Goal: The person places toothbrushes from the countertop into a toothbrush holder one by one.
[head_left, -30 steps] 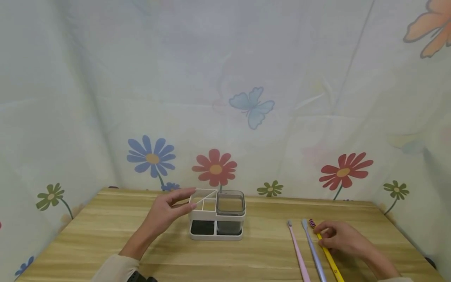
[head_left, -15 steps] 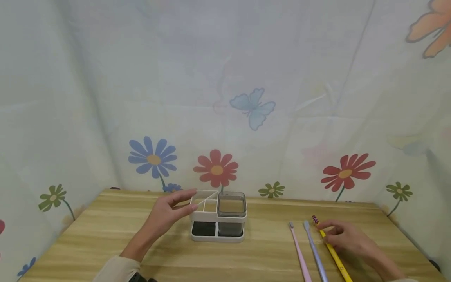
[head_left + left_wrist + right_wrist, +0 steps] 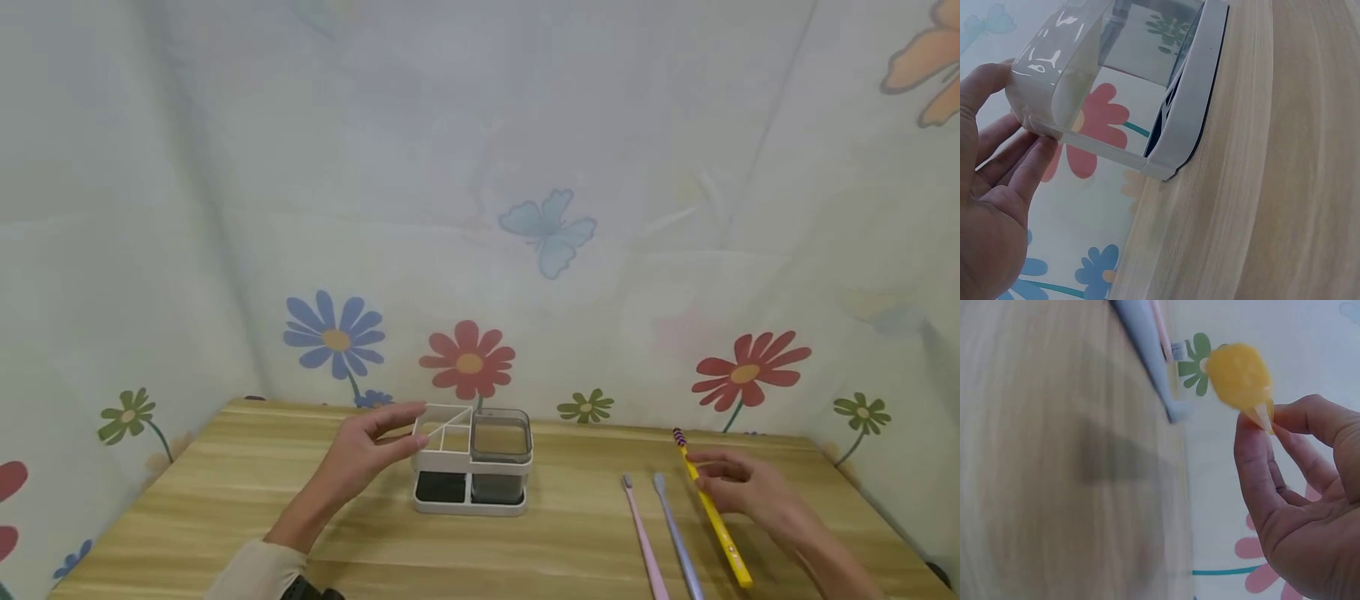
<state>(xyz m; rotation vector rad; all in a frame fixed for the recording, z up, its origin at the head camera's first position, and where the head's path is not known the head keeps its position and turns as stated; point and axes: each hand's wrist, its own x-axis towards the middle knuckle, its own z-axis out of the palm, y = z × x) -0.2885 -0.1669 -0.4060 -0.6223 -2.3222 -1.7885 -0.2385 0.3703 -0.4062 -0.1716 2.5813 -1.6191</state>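
My left hand [image 3: 362,454] grips the upper left edge of a white toothbrush holder [image 3: 465,507], which stands on the table. In the left wrist view, thumb and fingers lie on either side of the upper tier of the holder [image 3: 1186,112]. A clear grey cup [image 3: 498,457] sits in its right half; the left half has several slots. My right hand [image 3: 753,493] pinches a yellow toothbrush [image 3: 722,533], bristles pointing away. The right wrist view shows the yellow toothbrush [image 3: 1241,375] end-on, held above the wooden surface between thumb and fingertips.
A pink toothbrush [image 3: 644,537] and a light purple toothbrush [image 3: 677,537] lie side by side on the wooden table [image 3: 555,533], left of my right hand. Behind the table hangs a white curtain [image 3: 390,167] printed with flowers and a butterfly.
The yellow toothbrush has risen off the table in my right hand and moved slightly away from me. My left hand keeps its grip on the holder. The head view has shifted a little.
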